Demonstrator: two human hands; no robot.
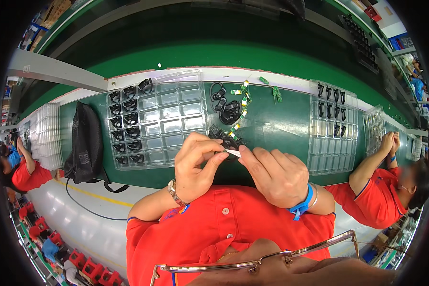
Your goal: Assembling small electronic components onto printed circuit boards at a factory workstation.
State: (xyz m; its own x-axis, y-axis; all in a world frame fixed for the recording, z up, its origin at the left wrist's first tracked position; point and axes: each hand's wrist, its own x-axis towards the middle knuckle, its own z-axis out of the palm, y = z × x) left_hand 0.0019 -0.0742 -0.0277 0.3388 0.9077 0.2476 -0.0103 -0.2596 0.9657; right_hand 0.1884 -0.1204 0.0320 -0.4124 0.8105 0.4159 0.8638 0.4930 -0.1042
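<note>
While the left hand (193, 167) and the right hand (279, 176) meet over the near edge of the green surface (288, 114), a small white strip (233, 153) lies between their tips; the fingers of both pinch it, left at the narrower end, right at the wider; whether the left also grips a dark part cannot be told; judged risk: uneven pulling could bend the strip or slip it from so slight a hold; if dropped, it might lodge in the dark wires (218, 132) just beyond, the nearest obstruction; farther out, black earpieces (229, 114) and a row of small circuit boards (244, 102); left, a partly filled clear tray (169, 112), then a black bag (84, 138); right, a second clear tray (325, 151).
</note>
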